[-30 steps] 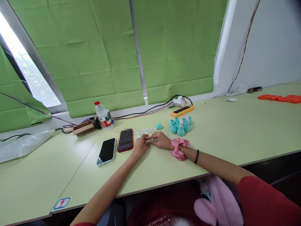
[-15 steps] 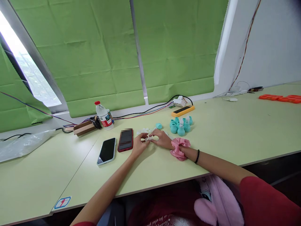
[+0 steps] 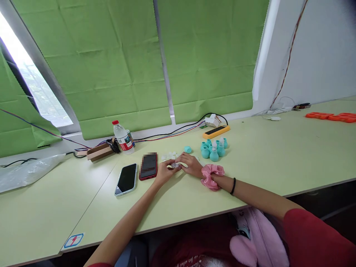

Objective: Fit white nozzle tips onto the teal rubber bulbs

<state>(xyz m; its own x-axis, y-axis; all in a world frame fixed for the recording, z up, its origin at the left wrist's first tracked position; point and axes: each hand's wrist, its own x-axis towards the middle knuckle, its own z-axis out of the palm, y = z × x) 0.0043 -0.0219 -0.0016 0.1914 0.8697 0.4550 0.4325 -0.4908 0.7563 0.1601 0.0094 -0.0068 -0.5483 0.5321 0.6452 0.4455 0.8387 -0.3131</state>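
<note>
With 12 straight ahead of you and the dial centred on your fingertips, a red-capped bottle (image 3: 123, 139) stands at 10 o'clock on the desk (image 3: 258, 155); a pale-cased phone (image 3: 126, 180) lies between 8 and 9, and a red-cased phone (image 3: 148, 167) at 9, near your left hand (image 3: 165, 172); that hand sits at 8, thumb and fingers drawn into a narrow pinch on a small translucent piece (image 3: 175, 165); loose whitish pieces (image 3: 169, 156) lie on the desk at 11, just beyond it; the held piece is right between your hands, at 2 from the left and 9 from the right hand (image 3: 191, 165), so neither is clearly nearer; its long axis is too small and too covered to tell; a lone teal piece (image 3: 187, 149) lies at 1, beyond your right knuckles; your right hand sits at 3, fingers curled with little gap, and appears to pinch the piece's other side, how firmly I cannot tell; a group of teal bulb-shaped pieces (image 3: 213, 155) stands at 2, at least two with whitish tops; behind them lies a yellow power strip (image 3: 216, 132).
</note>
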